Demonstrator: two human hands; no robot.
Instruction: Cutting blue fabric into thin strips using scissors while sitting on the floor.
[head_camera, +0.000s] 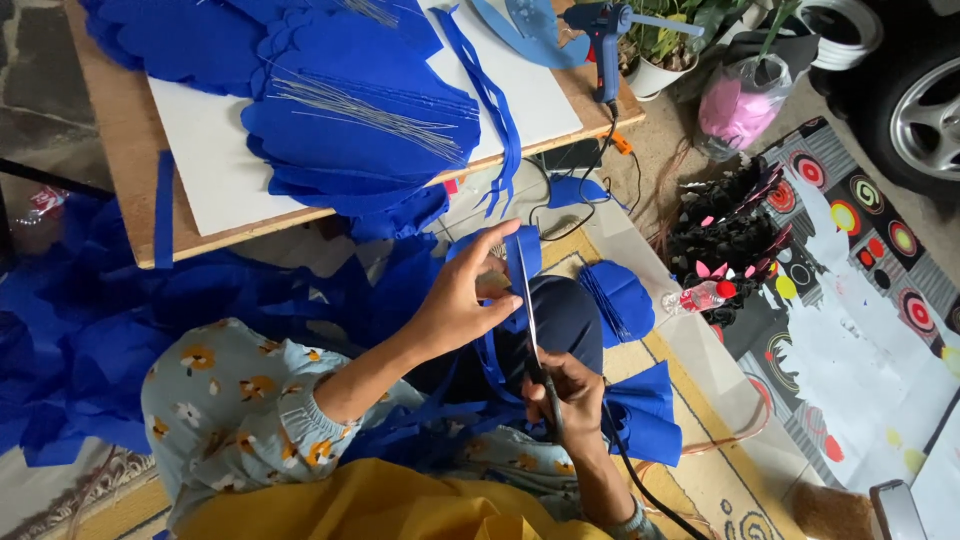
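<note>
My left hand pinches a blue paper piece held up over my lap, fingers spread around its top edge. My right hand grips a pair of scissors whose long blades run up along the blue piece, cutting into it. Blue strips and scraps hang down below the piece onto my lap. My left sleeve is pale blue with a flower print, and a yellow cloth lies across my lap.
A low wooden table carries a white board, stacked blue paper petals, thin wires and a blue glue gun. Blue paper heaps lie at the left. A water bottle, pink bag, potted plant and patterned mat lie at the right.
</note>
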